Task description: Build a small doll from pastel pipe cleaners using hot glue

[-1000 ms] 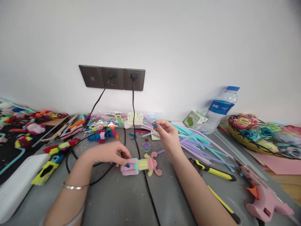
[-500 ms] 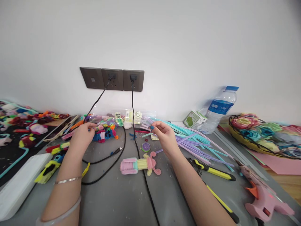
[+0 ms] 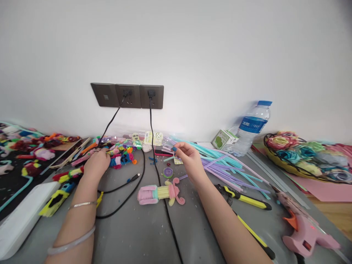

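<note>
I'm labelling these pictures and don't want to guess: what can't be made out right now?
All in the head view:
- What the left hand touches: the hand itself hides its fingertips.
- Whether the right hand pinches anything: too small to tell.
- Where the glue gun's cord leads: cut off by the bottom edge.
- Fine print on the bottle's label: too small.
</note>
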`<move>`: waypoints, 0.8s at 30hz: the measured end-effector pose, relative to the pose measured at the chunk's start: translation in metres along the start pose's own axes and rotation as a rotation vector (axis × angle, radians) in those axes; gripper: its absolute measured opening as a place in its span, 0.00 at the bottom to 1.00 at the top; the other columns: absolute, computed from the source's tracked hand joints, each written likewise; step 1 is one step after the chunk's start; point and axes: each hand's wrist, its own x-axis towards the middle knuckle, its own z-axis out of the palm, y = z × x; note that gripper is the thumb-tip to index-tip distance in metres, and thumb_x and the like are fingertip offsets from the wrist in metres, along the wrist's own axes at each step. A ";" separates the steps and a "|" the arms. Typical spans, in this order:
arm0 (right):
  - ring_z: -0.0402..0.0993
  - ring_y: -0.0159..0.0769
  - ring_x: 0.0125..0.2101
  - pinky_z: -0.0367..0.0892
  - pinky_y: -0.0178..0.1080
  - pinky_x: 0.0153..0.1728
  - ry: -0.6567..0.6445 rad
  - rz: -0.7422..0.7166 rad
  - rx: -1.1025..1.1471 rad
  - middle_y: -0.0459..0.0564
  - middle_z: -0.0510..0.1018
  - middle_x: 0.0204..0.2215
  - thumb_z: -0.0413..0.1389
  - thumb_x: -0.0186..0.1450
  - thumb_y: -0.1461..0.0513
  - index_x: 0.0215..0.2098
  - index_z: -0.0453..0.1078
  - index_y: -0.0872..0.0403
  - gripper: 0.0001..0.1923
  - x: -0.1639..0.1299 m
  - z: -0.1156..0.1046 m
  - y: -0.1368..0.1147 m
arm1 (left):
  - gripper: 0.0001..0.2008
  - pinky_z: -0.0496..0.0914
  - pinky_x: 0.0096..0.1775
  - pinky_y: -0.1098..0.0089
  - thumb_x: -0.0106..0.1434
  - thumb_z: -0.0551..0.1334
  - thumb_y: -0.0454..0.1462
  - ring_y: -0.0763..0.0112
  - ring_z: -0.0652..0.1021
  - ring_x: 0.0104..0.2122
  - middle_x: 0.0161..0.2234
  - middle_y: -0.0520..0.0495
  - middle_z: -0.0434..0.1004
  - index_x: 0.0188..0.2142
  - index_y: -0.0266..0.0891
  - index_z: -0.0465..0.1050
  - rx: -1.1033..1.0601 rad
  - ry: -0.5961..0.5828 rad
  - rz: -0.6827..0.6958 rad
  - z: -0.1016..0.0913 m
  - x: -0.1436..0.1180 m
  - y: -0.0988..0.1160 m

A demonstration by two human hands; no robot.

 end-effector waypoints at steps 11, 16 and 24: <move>0.65 0.31 0.24 0.62 0.35 0.27 -0.025 0.004 -0.025 0.44 0.73 0.24 0.64 0.57 0.53 0.30 0.73 0.52 0.12 0.001 -0.001 0.002 | 0.24 0.71 0.43 0.55 0.63 0.54 0.40 0.39 0.78 0.48 0.49 0.28 0.79 0.54 0.33 0.75 -0.079 0.041 -0.074 -0.013 -0.003 0.008; 0.66 0.32 0.25 0.63 0.36 0.28 -0.155 0.039 -0.031 0.45 0.74 0.25 0.65 0.57 0.52 0.31 0.73 0.52 0.13 -0.002 0.002 0.002 | 0.14 0.66 0.35 0.63 0.63 0.55 0.43 0.53 0.79 0.36 0.35 0.41 0.82 0.38 0.41 0.78 -0.267 0.153 -0.056 -0.041 -0.027 0.038; 0.69 0.33 0.28 0.64 0.37 0.30 -0.353 0.037 -0.048 0.46 0.75 0.28 0.63 0.61 0.51 0.31 0.72 0.53 0.14 -0.009 0.010 -0.005 | 0.13 0.67 0.32 0.70 0.62 0.59 0.46 0.67 0.75 0.29 0.27 0.49 0.76 0.36 0.39 0.74 -1.115 -0.299 0.423 -0.028 -0.076 0.122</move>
